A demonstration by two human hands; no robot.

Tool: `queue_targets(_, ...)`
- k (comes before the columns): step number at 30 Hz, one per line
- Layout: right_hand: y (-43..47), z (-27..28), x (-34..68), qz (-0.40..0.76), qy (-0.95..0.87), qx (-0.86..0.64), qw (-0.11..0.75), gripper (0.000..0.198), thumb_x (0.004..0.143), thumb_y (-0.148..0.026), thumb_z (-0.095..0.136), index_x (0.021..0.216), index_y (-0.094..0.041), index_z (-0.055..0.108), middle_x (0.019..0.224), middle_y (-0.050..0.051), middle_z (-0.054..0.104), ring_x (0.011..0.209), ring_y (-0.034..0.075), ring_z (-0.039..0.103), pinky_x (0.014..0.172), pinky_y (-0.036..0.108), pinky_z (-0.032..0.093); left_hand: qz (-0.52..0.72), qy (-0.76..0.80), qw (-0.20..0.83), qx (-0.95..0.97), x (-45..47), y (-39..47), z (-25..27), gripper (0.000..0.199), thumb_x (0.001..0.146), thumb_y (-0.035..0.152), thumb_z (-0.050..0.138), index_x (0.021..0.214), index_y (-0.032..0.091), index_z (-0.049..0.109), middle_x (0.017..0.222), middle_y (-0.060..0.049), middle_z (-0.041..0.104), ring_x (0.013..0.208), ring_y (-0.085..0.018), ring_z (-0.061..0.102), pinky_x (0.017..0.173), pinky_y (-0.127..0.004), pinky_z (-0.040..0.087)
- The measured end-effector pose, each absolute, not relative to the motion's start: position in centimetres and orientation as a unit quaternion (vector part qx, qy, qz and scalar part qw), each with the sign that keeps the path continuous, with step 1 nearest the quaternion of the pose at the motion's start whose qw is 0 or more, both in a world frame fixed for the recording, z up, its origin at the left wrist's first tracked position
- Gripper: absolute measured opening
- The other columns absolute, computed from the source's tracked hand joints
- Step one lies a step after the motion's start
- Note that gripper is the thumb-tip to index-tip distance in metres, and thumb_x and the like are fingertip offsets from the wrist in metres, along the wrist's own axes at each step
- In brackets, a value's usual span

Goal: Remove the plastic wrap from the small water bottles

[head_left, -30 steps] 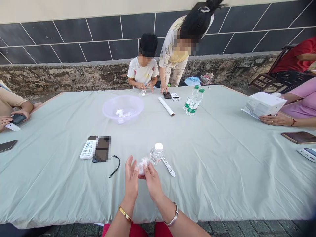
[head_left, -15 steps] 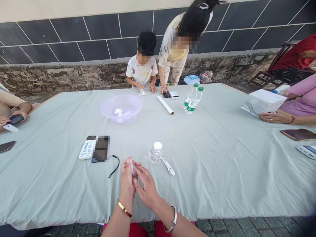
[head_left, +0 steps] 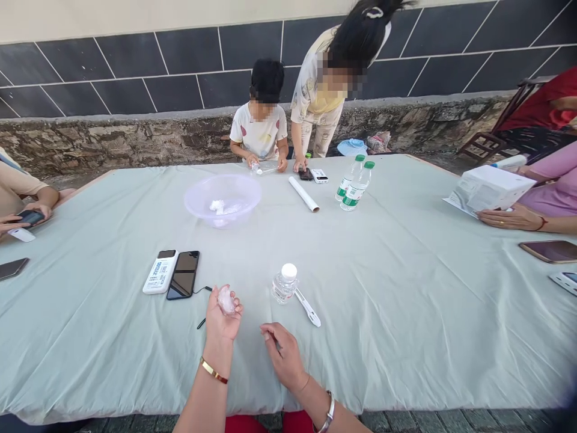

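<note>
A small translucent, whitish lump (head_left: 226, 300), perhaps crumpled plastic film, rests in my left hand (head_left: 223, 319). That palm faces up, with the fingers curled round the lump. My right hand (head_left: 283, 355) is apart from it, over the cloth, its fingers loosely bent and a gap showing by the thumb. Nothing is visible in it. Just beyond the right hand stands a small clear bottle (head_left: 283, 288) with a white cap. Beside the bottle lies a slim white tool (head_left: 309, 308), its kind unclear. A black phone (head_left: 183, 275) with a wrist strap is left of my left hand.
A white power bank (head_left: 160, 272) touches the phone. Farther back are a purple translucent basin (head_left: 193, 207) holding whitish wads, a white roll (head_left: 303, 193) and two green-capped water bottles (head_left: 354, 186). People sit or stand around the cloth-covered table (head_left: 406, 300); one holds a white box (head_left: 493, 186).
My hands have separated: the right has come off the lump and moved right and down. My left has moved slightly left, keeping the lump in its upturned palm.
</note>
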State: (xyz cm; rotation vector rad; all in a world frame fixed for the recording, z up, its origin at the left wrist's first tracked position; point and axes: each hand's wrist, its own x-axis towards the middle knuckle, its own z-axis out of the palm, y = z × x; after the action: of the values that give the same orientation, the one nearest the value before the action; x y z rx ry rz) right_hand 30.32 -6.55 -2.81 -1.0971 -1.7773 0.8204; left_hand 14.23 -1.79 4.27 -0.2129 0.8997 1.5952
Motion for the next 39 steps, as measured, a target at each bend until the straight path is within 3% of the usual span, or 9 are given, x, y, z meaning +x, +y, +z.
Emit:
queue_targets(5,-6.4,-3.9,29.6,0.343,-0.71,-0.444,0.426,0.021,0.091,-0.018,0.042,0.096,-0.02,0.063,0.078,0.002,0.064,0.068,0.013,0.06,0.063,0.024,0.047,0.734,0.371,0.567,-0.048,13.1,-0.3,7.1,0.017,0.091,0.015,0.045,0.098,0.02,0.06,0.083,-0.004,0.063,0.066,-0.014,0.066,0.04,-0.015,0.041)
queue_targets(9,-5.8,-4.1,29.3,0.345,-0.704,-0.452,0.425,0.021,0.091,-0.018,0.042,0.095,-0.02,0.063,0.076,0.001,0.064,0.065,0.013,0.059,0.06,0.024,0.046,0.72,0.354,0.59,-0.09,12.9,0.7,6.8,0.019,0.095,0.023,0.041,0.086,0.017,0.057,0.07,-0.001,0.057,0.052,-0.008,0.057,0.035,-0.012,0.034)
queue_targets(11,-5.7,-4.2,29.2,0.344,-0.705,-0.454,0.424,0.022,0.09,-0.018,0.042,0.094,-0.02,0.063,0.075,0.001,0.063,0.064,0.013,0.058,0.059,0.024,0.045,0.675,0.376,0.62,-0.134,13.2,0.8,6.0,0.022,0.095,0.026,0.04,0.082,0.016,0.055,0.067,-0.002,0.054,0.049,-0.01,0.055,0.036,-0.015,0.038)
queue_targets(15,-5.7,-4.3,29.2,0.344,-0.7,-0.454,0.431,0.023,0.089,-0.015,0.041,0.092,-0.019,0.063,0.073,0.001,0.062,0.061,0.012,0.057,0.057,0.023,0.045,0.66,0.392,0.618,-0.172,13.5,0.9,5.3,0.01,0.088,0.011,0.046,0.086,0.015,0.054,0.08,-0.008,0.059,0.07,-0.017,0.066,0.049,-0.022,0.051)
queue_targets(18,-5.6,-4.4,29.2,0.34,-0.699,-0.451,0.439,0.023,0.088,-0.014,0.04,0.092,-0.019,0.063,0.073,0.001,0.063,0.061,0.012,0.058,0.057,0.023,0.046,0.694,0.377,0.594,-0.154,13.1,1.0,5.9,0.017,0.084,0.001,0.048,0.089,0.016,0.054,0.089,-0.008,0.061,0.081,-0.017,0.067,0.051,-0.017,0.051)
queue_targets(26,-5.4,-4.9,29.1,0.321,-0.7,-0.454,0.449,0.025,0.086,-0.012,0.04,0.091,-0.019,0.063,0.072,0.001,0.064,0.061,0.012,0.059,0.058,0.022,0.048,0.676,0.368,0.631,-0.099,13.2,0.0,5.8,0.011,0.091,0.02,0.05,0.098,0.02,0.057,0.079,-0.006,0.058,0.057,-0.012,0.06,0.039,-0.017,0.039)
queue_targets(31,-5.5,-4.7,29.0,0.32,-0.698,-0.46,0.446,0.024,0.086,-0.014,0.041,0.089,-0.019,0.064,0.071,0.002,0.064,0.061,0.013,0.059,0.059,0.023,0.048,0.704,0.344,0.621,-0.033,13.4,-0.6,6.6,0.029,0.086,0.005,0.05,0.109,0.022,0.057,0.079,-0.004,0.057,0.053,-0.006,0.053,0.039,-0.012,0.036)
queue_targets(35,-5.5,-4.6,29.0,0.322,-0.698,-0.464,0.439,0.025,0.086,-0.013,0.04,0.088,-0.019,0.064,0.072,0.002,0.065,0.063,0.014,0.06,0.06,0.024,0.049,0.69,0.298,0.655,-0.073,13.4,-0.5,6.9,0.017,0.094,0.019,0.041,0.09,0.017,0.058,0.07,-0.002,0.054,0.042,-0.003,0.042,0.032,-0.011,0.028)
queue_targets(39,-5.4,-4.7,29.0,0.316,-0.703,-0.463,0.437,0.025,0.085,-0.013,0.04,0.087,-0.019,0.065,0.071,0.002,0.065,0.063,0.014,0.061,0.061,0.025,0.049,0.671,0.303,0.662,-0.143,13.5,-0.2,6.4,0.026,0.095,0.029,0.043,0.075,0.015,0.052,0.063,-0.001,0.052,0.045,-0.006,0.05,0.036,-0.014,0.039)
